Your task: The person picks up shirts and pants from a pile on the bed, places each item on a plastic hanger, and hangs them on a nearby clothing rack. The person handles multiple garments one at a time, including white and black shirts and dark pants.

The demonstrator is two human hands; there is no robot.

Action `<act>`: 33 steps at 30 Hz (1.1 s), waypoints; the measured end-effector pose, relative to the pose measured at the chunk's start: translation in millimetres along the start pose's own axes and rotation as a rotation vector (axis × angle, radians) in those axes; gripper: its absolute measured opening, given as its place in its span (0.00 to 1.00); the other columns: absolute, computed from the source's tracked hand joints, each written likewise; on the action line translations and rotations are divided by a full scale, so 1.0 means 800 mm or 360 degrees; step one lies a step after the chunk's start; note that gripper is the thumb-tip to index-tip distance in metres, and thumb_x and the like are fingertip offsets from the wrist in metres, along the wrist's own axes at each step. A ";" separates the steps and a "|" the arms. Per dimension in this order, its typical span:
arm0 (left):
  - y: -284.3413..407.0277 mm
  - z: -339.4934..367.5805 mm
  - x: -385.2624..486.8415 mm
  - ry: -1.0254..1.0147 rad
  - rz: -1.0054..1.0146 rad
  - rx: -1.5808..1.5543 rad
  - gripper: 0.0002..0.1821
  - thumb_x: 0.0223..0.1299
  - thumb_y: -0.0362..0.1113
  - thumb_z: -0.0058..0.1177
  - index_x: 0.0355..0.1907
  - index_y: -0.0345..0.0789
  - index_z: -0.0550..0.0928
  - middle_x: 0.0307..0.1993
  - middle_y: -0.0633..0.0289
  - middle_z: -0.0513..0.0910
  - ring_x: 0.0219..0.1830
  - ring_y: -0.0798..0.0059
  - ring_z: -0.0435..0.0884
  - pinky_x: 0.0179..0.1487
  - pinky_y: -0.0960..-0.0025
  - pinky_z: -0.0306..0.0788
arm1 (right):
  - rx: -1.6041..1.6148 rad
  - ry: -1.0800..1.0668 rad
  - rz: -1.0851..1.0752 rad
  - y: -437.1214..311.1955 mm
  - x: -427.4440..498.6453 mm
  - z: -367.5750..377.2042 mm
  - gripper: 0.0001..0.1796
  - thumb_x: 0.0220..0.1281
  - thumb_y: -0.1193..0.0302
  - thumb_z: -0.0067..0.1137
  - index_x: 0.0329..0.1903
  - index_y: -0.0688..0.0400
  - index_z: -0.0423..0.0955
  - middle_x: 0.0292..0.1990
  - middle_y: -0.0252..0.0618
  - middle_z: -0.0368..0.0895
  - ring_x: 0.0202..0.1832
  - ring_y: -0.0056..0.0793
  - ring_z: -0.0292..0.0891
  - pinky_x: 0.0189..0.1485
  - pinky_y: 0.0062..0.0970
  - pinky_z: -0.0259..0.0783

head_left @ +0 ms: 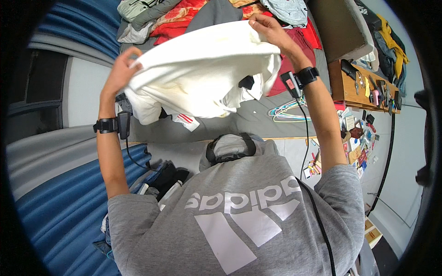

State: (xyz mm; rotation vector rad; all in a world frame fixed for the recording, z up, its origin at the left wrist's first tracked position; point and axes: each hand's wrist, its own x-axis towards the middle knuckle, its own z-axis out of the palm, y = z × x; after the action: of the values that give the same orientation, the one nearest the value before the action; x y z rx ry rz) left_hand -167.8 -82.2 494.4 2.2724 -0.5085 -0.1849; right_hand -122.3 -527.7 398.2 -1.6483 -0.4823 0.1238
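Observation:
A white cloth garment [203, 65] hangs stretched between my two hands above a grey bed surface. My left hand [121, 72] grips its left end, the fingers slightly blurred. At the upper right edge, my right hand [269, 31] pinches the fabric. Below the garment, a white piece of cloth with red stripes [186, 120] lies on the grey sheet [241, 120]. Dark fabric shows beside it and through a gap in the white garment. Several coloured hangers [288, 112] rest on the sheet, below my right wrist. Each wrist wears a black strap with a small device and a cable.
Red and patterned bedding [179, 13], a grey backpack [288, 10] and dark red cloth [297, 69] lie beyond the garment. A wooden shelf [366, 86] at right holds small items. Many small objects cover the floor at right. Blue curtains [69, 207] and piled clothes [169, 183] are at left.

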 end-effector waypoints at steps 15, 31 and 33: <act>-0.056 0.004 0.050 0.0757 0.0088 0.0513 0.10 0.57 0.28 0.50 0.41 0.34 0.81 0.30 0.52 0.81 0.32 0.66 0.81 0.40 0.68 0.72 | -0.1627 -0.0323 -0.0512 -0.083 -0.032 -0.043 0.21 0.60 0.60 0.62 0.48 0.63 0.76 0.38 0.52 0.83 0.40 0.52 0.80 0.44 0.41 0.75; -0.100 0.121 0.084 -0.0259 -0.0541 -0.1420 0.21 0.64 0.35 0.56 0.57 0.28 0.76 0.49 0.58 0.83 0.47 0.74 0.82 0.53 0.71 0.74 | -0.1261 0.0527 0.0387 -0.021 -0.025 -0.181 0.17 0.61 0.62 0.58 0.46 0.62 0.79 0.34 0.35 0.82 0.35 0.19 0.74 0.41 0.25 0.71; -0.106 0.135 0.083 -0.0212 -0.0580 -0.1539 0.21 0.65 0.35 0.55 0.58 0.28 0.74 0.49 0.58 0.83 0.47 0.74 0.82 0.52 0.71 0.75 | -0.1266 0.0637 0.0399 0.021 -0.049 -0.182 0.21 0.58 0.56 0.60 0.46 0.58 0.81 0.33 0.43 0.84 0.33 0.30 0.79 0.41 0.31 0.73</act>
State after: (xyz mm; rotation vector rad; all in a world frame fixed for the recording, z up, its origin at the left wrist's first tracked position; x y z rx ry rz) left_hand -112.7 -130.8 360.6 1.3780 -0.0200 -0.6187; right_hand -102.1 -678.2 395.1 -2.4371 0.0066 -0.2451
